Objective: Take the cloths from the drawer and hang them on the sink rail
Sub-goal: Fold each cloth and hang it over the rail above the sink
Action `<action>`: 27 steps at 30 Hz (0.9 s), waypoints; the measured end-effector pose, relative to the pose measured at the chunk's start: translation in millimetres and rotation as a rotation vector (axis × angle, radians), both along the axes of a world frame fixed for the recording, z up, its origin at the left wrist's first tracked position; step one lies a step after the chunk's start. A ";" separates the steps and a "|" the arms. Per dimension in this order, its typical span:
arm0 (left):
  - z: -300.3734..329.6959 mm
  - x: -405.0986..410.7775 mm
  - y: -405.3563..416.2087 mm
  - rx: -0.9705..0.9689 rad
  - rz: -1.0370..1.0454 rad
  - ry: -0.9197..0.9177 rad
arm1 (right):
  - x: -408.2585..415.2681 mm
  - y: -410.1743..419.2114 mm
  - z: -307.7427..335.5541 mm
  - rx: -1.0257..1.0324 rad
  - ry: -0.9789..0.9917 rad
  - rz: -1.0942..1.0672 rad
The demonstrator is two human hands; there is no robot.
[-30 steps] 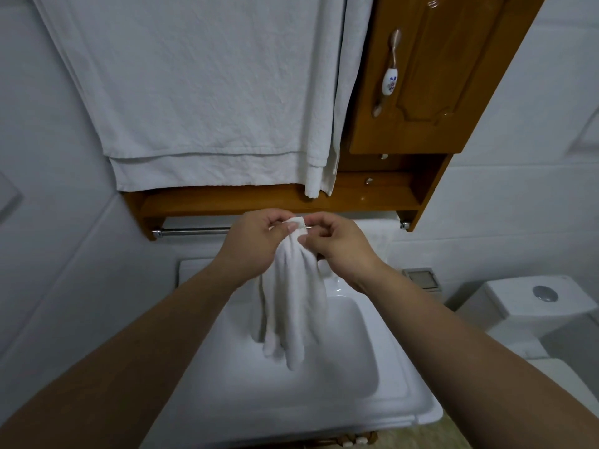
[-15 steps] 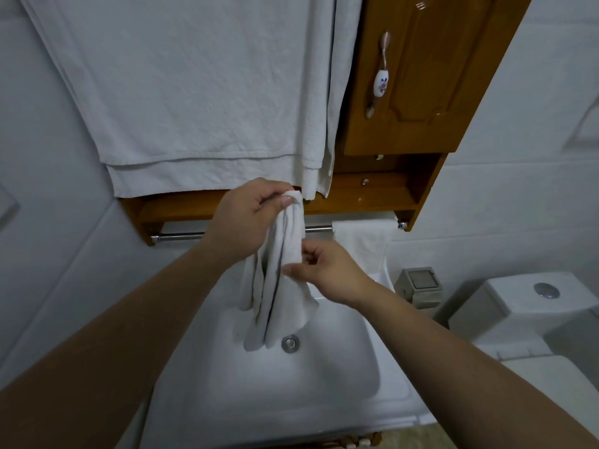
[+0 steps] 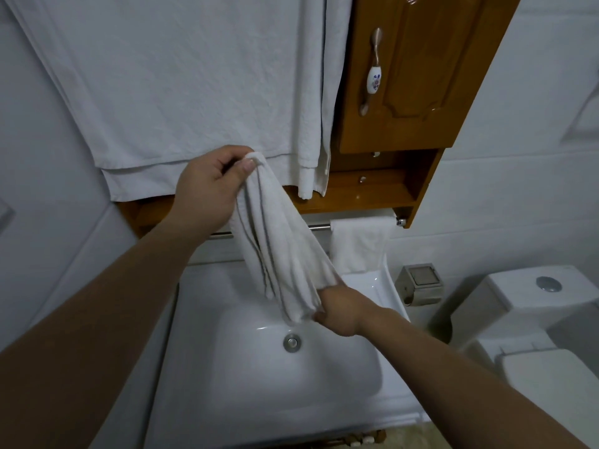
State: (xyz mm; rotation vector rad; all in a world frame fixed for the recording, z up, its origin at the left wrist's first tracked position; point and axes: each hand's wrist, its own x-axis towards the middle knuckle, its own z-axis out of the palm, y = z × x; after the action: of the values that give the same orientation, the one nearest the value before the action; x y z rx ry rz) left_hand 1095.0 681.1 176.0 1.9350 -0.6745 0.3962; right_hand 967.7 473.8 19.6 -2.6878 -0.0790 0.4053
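Note:
A bunched white cloth [image 3: 278, 251] stretches slantwise above the white sink [image 3: 259, 377]. My left hand [image 3: 207, 189] pinches its top corner, raised in front of the big hanging towel. My right hand [image 3: 340, 311] grips its lower end just over the basin. Behind them runs the metal sink rail [image 3: 319, 226] under the wooden shelf; my left hand and the cloth hide its middle. A second white cloth [image 3: 359, 244] hangs folded over the rail's right end.
A large white towel [image 3: 181, 85] hangs from above, covering the wall over the shelf. A wooden cabinet [image 3: 418, 76] with a ceramic handle is at upper right. A metal paper holder [image 3: 421, 283] and a white toilet [image 3: 531, 315] stand at the right.
My left hand rose with the cloth's top corner. My right hand slid down the cloth to its lower end and pulled it out to the right, drawing the cloth taut and slanted.

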 end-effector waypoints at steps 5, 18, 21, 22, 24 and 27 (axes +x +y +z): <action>-20.0 8.6 14.8 0.173 0.129 -0.026 | -4.0 -23.1 -5.6 0.011 -0.102 -0.019; -60.7 15.7 51.1 0.185 0.281 0.103 | -3.1 -75.8 43.5 0.085 -0.413 -0.356; -58.6 17.0 56.4 0.115 0.269 0.168 | -1.5 -78.2 57.7 0.069 -0.429 -0.391; -58.4 16.7 56.9 0.118 0.267 0.169 | 0.0 -78.0 61.4 0.018 -0.416 -0.388; -57.7 14.6 55.0 0.145 0.281 0.135 | 4.4 -75.5 67.6 -0.147 -0.378 -0.361; -55.9 11.4 51.0 0.117 0.304 0.112 | 9.2 -72.7 75.6 -0.238 -0.377 -0.368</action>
State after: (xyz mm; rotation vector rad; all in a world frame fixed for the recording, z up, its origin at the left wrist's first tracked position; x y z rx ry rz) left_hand 1106.5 732.2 120.1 2.1609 -0.3369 0.4390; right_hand 976.9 401.1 95.2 -2.8919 0.3713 -0.2201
